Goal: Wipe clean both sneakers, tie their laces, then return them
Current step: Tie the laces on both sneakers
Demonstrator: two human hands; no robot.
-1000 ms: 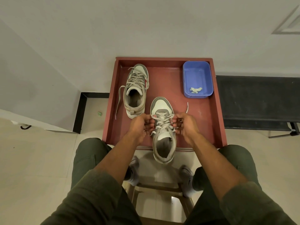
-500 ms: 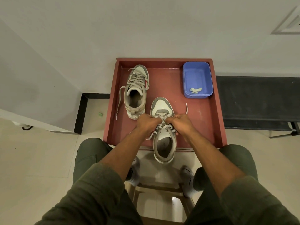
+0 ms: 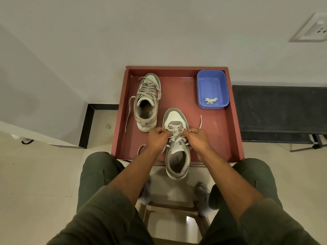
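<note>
Over the near sneaker (image 3: 177,147), whose heel overhangs the front edge of the red tray (image 3: 228,135), left hand (image 3: 157,140) and right hand (image 3: 196,138) each pinch a lace with curled fingers. Pull both ends evenly so the crossings tighten before knotting. Beyond, the far sneaker (image 3: 146,101) lies untied, its laces trailing.

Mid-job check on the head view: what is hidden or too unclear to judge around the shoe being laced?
- Knot on the near shoe: the left hand and right hand cover the laces they pinch; whether it is tied cannot be told.
- Left lace end: it runs under the left forearm.
- Scrap in the blue tub: too small to identify.
- Far shoe: cleanliness is unclear in dim light.
</note>
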